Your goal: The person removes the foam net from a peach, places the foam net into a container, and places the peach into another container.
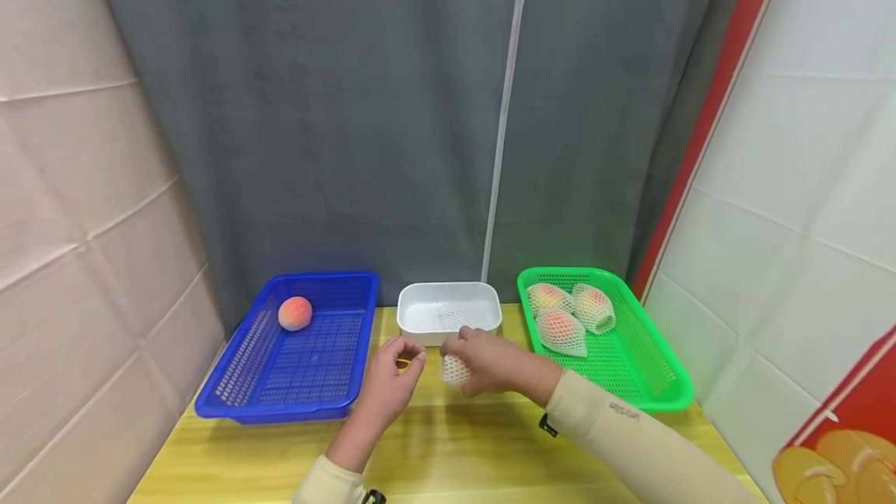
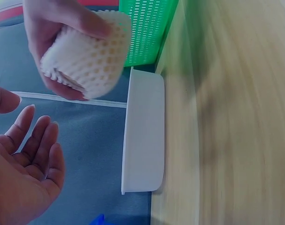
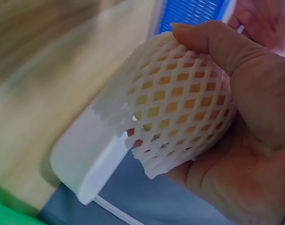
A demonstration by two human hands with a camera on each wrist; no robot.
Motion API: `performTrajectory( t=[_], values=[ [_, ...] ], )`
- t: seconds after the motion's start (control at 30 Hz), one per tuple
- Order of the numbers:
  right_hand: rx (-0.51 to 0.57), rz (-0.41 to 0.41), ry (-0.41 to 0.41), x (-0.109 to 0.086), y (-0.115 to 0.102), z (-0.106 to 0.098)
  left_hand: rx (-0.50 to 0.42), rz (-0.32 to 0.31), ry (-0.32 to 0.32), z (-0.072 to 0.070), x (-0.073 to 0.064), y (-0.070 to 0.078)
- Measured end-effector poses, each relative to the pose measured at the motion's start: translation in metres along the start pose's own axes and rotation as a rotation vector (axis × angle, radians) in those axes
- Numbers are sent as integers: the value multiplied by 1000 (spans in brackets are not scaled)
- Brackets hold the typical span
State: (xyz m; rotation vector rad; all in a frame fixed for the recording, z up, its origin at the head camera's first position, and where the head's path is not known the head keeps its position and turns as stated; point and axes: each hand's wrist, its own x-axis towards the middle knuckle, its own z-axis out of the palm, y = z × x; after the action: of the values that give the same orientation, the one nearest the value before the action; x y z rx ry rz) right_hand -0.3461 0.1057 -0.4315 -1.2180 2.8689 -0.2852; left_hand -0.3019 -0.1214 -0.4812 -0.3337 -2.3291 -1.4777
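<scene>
My right hand (image 1: pixel 483 360) grips a peach in a white foam net (image 3: pixel 180 103), in front of the white tub (image 1: pixel 449 335). Yellow and orange skin shows through the mesh in the right wrist view, and the net's loose end sticks out past the fruit. My left hand (image 2: pixel 32 159) is beside it with nothing in its fingers, which are loosely bent and apart from the thumb. A bare pinkish peach (image 1: pixel 295 313) lies in the blue basket (image 1: pixel 357 348) on the left. Three netted peaches (image 1: pixel 560 331) sit at the back of the green basket (image 1: pixel 654 364) on the right.
White netting (image 1: pixel 458 319) lies inside the tub, which stands between the two baskets on the wooden table (image 1: pixel 448 449). A grey curtain (image 1: pixel 315 115) hangs behind them. Pale walls (image 1: pixel 91 294) close in the left and right sides.
</scene>
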Motion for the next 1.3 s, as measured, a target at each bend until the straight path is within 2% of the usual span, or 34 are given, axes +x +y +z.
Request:
performTrajectory(
  t=[0.3,0.57,0.97,1.3],
  values=[
    [0,37,-25,10,8,39,-1,-5,-20,3,-4,2],
    [-1,43,-51,19,12,59,-15,-22,-35,6,-4,-4],
    [-79,43,-70,26,5,71,-11,-27,-42,7,-4,-5],
    [-76,87,-111,29,2,73,10,-26,-44,7,-6,-5]
  ],
)
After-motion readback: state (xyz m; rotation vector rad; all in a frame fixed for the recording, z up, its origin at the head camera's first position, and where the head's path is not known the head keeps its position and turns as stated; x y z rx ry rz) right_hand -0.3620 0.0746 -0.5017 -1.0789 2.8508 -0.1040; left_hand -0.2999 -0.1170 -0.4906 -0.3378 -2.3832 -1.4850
